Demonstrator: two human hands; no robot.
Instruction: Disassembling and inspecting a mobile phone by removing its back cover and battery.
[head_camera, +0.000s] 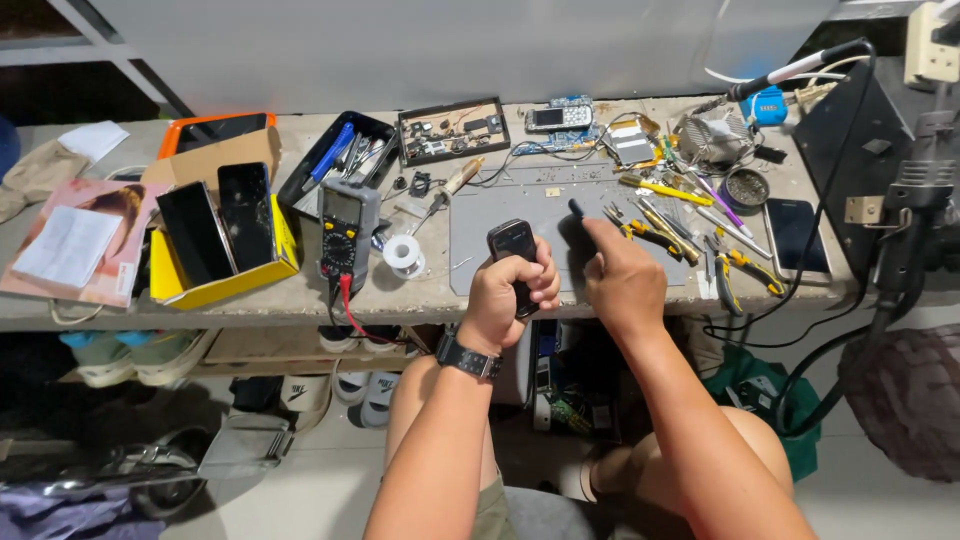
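Observation:
My left hand (510, 295) grips a small dark mobile phone (513, 243) upright above the front edge of the grey work mat (480, 230). A black watch sits on that wrist. My right hand (620, 280) is just right of the phone and holds a thin dark-handled tool (580, 212) whose tip points away over the mat. Pliers and cutters with yellow handles (650, 232) lie immediately right of my right hand.
A grey multimeter (348, 225) with red and black leads stands left of the mat, beside a solder spool (404, 252). A yellow box (215, 235) holds several phones. Trays of parts (452, 130), screwdrivers, a smartphone (795, 235) and cables crowd the bench's back and right.

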